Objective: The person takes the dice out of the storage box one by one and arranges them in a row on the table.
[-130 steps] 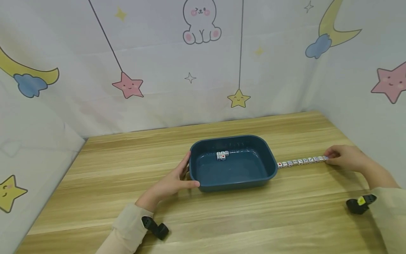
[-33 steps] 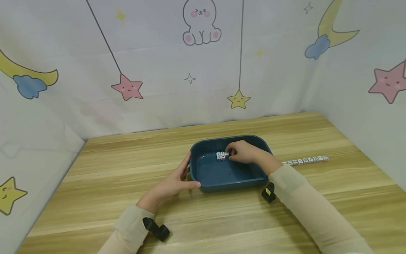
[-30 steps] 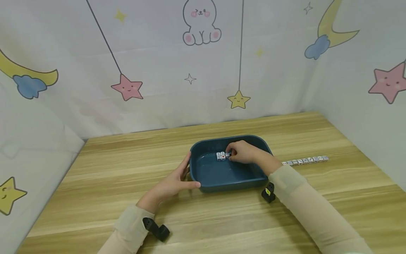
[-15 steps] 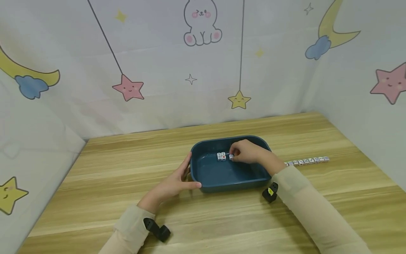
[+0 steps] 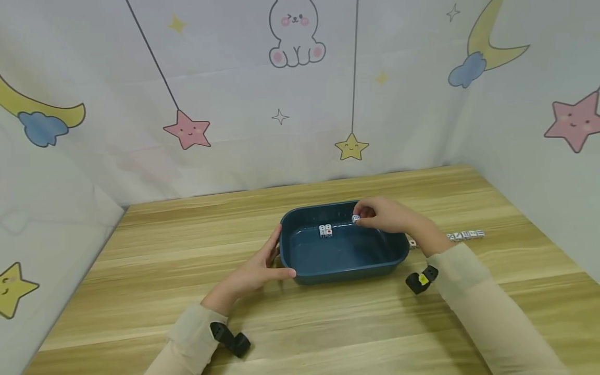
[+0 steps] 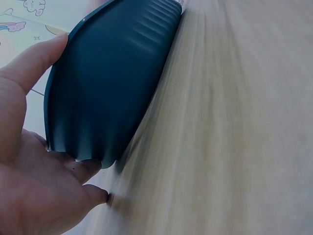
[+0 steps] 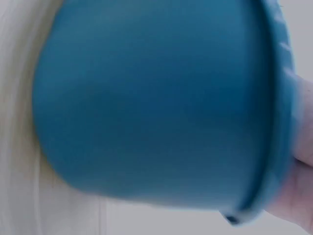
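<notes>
A dark blue rectangular tray [image 5: 347, 268] stands on the wooden table. My left hand [image 5: 253, 271] holds its left end, thumb on the near corner and fingers against the end wall; the left wrist view shows this hand [image 6: 44, 181] too. Inside, toward the back left, several white dice [image 5: 325, 231] sit in a tight block. Above the tray's back right part, my right hand [image 5: 386, 214] pinches one die [image 5: 355, 219] between thumb and fingers. In the right wrist view the tray wall [image 7: 156, 103] hides the fingertips and die.
A straight row of dice [image 5: 464, 235] runs from the tray's right end along the table [image 5: 328, 333]; my right wrist covers its middle. White cloth walls [image 5: 234, 156] with cartoon prints stand behind and at both sides.
My right hand went from the row's right end into the tray, took a die from beside the block, and lifted it up and right. The left hand stays put.
</notes>
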A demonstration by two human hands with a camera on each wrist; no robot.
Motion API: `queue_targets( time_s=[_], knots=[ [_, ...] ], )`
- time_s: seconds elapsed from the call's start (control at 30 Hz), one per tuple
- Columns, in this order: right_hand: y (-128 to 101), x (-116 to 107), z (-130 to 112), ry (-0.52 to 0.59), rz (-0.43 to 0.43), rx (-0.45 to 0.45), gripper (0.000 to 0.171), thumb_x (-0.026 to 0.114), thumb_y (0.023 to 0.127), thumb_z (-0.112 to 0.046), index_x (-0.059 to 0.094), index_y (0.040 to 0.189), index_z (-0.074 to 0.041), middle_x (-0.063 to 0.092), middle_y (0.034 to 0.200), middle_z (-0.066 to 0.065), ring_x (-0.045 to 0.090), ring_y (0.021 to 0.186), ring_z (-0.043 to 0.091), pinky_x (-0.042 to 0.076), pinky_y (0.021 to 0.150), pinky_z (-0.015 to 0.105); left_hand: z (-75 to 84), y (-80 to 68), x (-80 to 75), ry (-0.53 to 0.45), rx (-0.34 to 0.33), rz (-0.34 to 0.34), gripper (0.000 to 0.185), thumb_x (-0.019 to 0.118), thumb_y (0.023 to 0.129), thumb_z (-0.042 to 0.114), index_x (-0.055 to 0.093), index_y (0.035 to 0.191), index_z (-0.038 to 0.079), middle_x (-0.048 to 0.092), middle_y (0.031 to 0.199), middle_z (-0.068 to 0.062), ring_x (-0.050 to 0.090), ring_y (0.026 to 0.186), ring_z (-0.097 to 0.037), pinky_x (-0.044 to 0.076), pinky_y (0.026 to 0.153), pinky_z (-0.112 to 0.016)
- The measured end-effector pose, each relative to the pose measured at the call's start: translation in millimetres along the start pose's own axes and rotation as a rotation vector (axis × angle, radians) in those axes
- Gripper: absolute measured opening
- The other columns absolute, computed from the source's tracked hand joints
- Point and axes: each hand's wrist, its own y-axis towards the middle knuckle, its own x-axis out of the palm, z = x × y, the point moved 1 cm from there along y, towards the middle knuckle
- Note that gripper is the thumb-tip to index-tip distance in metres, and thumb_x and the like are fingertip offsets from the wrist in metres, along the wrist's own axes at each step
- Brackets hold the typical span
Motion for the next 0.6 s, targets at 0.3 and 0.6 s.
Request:
queue_targets(
  time_s=[0.3,0.6],
  knots=[
    [-35,-23,18,0.036,0.043,0.006,0.013,0.064,0.092,-0.009,0.064,0.104,-0.002,0.064,0.088,0.003,0.058,0.081,0.015,0.050,0.071,0.034,-0.1,0.2,0.3,-0.011,-0.018,0.003,0.111,0.077,0.083,0.023,-0.007,0.154,0.037,-0.008,0.161,0.008,0.010,0.148,-0.024,0.012,0.118,-0.048],
    [-70,-44,41,0.011,0.094,0.084,0.015,0.064,0.094,-0.014,0.064,0.105,-0.004,0.065,0.091,0.003,0.059,0.083,0.015,0.049,0.071,0.030,0.5,0.9,-0.1,-0.020,0.003,-0.005,0.109,0.076,0.085,0.020,-0.007,0.154,0.034,-0.010,0.161,0.003,0.008,0.148,-0.027,0.011,0.117,-0.050]
  ],
)
